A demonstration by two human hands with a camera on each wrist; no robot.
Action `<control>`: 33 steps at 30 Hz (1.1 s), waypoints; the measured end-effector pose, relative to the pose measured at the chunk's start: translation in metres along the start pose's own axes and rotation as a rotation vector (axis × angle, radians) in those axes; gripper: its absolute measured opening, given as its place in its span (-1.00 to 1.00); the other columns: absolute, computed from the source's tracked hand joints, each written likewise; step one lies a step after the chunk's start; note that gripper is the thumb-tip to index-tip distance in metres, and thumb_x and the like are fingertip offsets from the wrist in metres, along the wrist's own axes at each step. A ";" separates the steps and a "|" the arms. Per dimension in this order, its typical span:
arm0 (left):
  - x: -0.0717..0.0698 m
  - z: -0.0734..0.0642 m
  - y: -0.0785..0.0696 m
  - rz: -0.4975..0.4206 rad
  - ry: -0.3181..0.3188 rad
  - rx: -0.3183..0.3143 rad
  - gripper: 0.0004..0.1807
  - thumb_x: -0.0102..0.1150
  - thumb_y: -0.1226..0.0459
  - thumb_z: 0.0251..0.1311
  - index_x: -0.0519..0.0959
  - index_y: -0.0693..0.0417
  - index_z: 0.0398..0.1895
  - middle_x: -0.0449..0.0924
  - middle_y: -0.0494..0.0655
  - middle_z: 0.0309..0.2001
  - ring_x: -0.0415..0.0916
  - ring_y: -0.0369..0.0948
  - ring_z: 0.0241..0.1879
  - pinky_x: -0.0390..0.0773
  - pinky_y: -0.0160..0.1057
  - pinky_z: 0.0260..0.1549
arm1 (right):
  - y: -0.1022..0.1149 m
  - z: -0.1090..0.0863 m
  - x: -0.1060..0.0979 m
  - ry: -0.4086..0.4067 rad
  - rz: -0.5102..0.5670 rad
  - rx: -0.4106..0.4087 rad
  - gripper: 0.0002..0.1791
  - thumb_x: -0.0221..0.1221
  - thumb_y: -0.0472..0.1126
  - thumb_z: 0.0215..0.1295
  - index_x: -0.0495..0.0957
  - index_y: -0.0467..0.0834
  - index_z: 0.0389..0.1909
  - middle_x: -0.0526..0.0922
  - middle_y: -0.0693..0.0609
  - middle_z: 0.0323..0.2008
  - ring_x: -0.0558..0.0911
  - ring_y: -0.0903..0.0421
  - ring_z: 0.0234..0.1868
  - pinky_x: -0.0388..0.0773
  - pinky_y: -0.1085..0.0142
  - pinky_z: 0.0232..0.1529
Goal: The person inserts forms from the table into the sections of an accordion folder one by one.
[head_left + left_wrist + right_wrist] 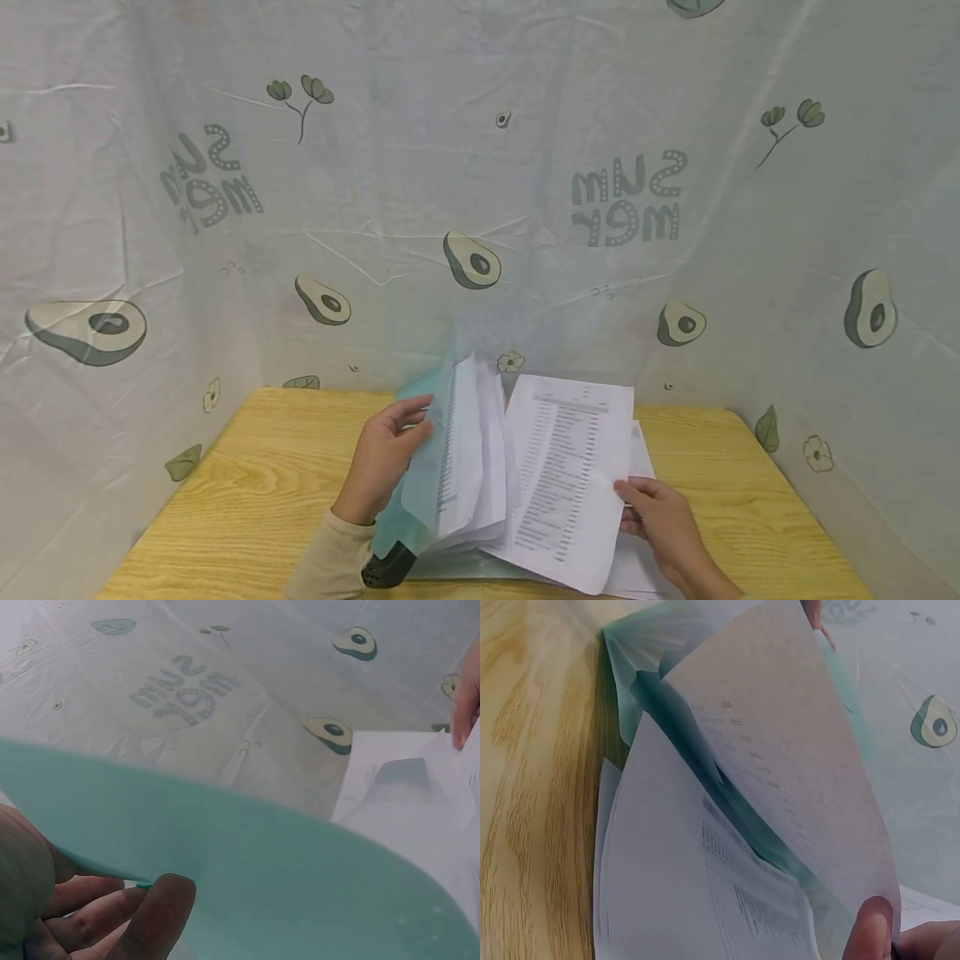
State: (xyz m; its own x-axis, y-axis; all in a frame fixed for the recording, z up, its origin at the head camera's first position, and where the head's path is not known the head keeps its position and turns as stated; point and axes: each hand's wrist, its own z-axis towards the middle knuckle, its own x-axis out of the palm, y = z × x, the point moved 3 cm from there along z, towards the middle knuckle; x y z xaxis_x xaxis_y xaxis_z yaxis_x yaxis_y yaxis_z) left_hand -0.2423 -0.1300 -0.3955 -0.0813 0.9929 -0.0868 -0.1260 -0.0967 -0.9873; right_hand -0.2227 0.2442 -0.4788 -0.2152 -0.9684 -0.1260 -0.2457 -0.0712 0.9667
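My left hand [382,458] grips the raised cover of a translucent teal document folder [397,521], thumb on one side and fingers on the other. In the left wrist view the folder cover [262,855] fills much of the lower part. Several printed sheets [468,450] stand fanned inside it. On the right, my right hand [666,525] pinches the right edge of a printed paper sheet [570,475] between thumb and fingers. This sheet [795,750] is lifted and tilted in the right wrist view. Under it lie more printed papers [660,847].
A yellow wood-grain table [255,492] bears the folder and papers. Behind and at both sides hangs a pale plastic curtain [405,183] with avocado prints. A black device [387,567] sits at my left wrist.
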 end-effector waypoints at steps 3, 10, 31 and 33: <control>0.000 0.000 -0.001 0.003 -0.001 -0.001 -0.59 0.24 0.38 0.35 0.62 0.13 0.26 0.66 0.12 0.03 0.62 -0.09 -0.05 0.62 -0.23 -0.16 | -0.001 0.001 0.007 0.006 -0.003 -0.002 -0.67 0.22 -0.28 0.44 0.57 -0.48 0.02 0.66 0.00 -0.46 0.64 0.13 -0.46 0.67 0.30 -0.41; -0.001 0.000 0.000 -0.009 0.004 0.001 -0.59 0.24 0.38 0.35 0.62 0.14 0.26 0.66 0.12 0.04 0.62 -0.10 -0.06 0.61 -0.27 -0.19 | -0.002 0.004 0.023 0.023 0.001 -0.017 -0.69 0.23 -0.27 0.43 0.59 -0.48 -0.02 0.66 -0.02 -0.48 0.63 0.12 -0.47 0.67 0.29 -0.42; -0.002 0.000 -0.001 -0.013 0.011 0.004 -0.59 0.25 0.37 0.34 0.63 0.11 0.26 0.65 0.12 0.04 0.60 -0.10 -0.10 0.59 -0.25 -0.23 | -0.005 0.013 0.038 0.057 -0.041 -0.019 -0.61 0.21 -0.25 0.44 0.55 -0.50 0.08 0.68 -0.06 -0.42 0.66 0.11 -0.42 0.67 0.29 -0.39; -0.002 -0.001 -0.001 -0.016 0.012 0.005 -0.58 0.26 0.37 0.34 0.63 0.12 0.26 0.65 0.12 0.04 0.60 -0.10 -0.11 0.58 -0.25 -0.24 | -0.005 0.015 0.038 0.066 -0.057 -0.014 -0.61 0.20 -0.24 0.45 0.55 -0.50 0.10 0.68 -0.06 -0.40 0.65 0.11 -0.42 0.67 0.29 -0.38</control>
State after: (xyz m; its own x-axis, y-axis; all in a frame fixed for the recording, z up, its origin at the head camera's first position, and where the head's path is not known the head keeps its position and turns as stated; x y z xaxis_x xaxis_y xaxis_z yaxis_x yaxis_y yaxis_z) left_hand -0.2415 -0.1317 -0.3945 -0.0676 0.9951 -0.0726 -0.1323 -0.0811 -0.9879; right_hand -0.2438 0.2116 -0.4916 -0.1381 -0.9763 -0.1667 -0.2424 -0.1298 0.9615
